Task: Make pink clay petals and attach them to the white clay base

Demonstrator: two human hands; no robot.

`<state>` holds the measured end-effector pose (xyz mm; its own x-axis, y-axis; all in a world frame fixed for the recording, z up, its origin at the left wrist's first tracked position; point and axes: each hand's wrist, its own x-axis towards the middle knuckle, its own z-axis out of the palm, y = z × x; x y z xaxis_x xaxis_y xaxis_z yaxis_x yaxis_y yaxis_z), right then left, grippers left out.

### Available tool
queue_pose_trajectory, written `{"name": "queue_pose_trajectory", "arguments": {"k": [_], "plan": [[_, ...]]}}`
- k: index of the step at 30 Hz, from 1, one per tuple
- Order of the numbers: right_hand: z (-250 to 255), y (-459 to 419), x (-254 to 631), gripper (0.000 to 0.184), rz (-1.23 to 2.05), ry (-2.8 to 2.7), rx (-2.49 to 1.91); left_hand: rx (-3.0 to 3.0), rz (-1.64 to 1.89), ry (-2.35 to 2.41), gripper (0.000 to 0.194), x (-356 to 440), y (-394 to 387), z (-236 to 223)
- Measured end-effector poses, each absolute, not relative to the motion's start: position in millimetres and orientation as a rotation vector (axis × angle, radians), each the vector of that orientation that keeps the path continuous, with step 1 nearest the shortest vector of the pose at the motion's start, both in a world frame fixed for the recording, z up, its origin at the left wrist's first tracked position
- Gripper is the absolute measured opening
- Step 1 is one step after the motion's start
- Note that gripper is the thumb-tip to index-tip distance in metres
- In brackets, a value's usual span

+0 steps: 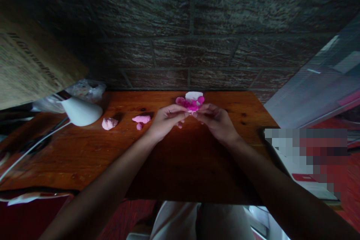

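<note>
My left hand [168, 119] and my right hand [217, 120] meet over the table, fingertips pinched together at a small piece of pink modelling clay [192, 112]. Just beyond the fingers lie bright magenta clay pieces [191, 104], one of them a small round disc [200, 99]. A lighter pink round piece [180, 100] is beside them on the left. Behind these is a flat, whitish clay piece [194, 95]. Left of my left hand rest an elongated pink lump [142, 119], a small pink ball [139, 126] and a larger pale pink lump [109, 123].
The wooden table [92, 150] backs onto a dark brick wall [168, 15]. On the left are a white cone-shaped lamp-like object [81, 111] with a cable, a clear plastic bag [87, 89] and a printed cardboard box [30, 56]. A translucent panel [315, 78] stands right.
</note>
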<state>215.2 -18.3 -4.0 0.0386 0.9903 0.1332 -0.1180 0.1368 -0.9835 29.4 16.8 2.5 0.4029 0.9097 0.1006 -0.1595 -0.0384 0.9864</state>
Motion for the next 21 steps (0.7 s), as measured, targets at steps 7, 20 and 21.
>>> {"name": "queue_pose_trajectory", "arguments": {"k": [7, 20, 21], "plan": [[-2.0, -19.6, 213.9, 0.04, 1.189, -1.112, -1.057, 1.258, 1.013, 0.768, 0.027, 27.3, 19.8, -1.1], [-6.6, -18.8, 216.6, 0.032, 1.38, -0.971, -0.923, 1.198, 1.0, 0.755, 0.025, 25.2, 20.4, 1.3], [-6.8, -18.8, 216.7, 0.031, 1.387, -0.968, -0.923, 1.198, 0.996, 0.757, 0.024, 25.2, 20.3, 1.6]]}}
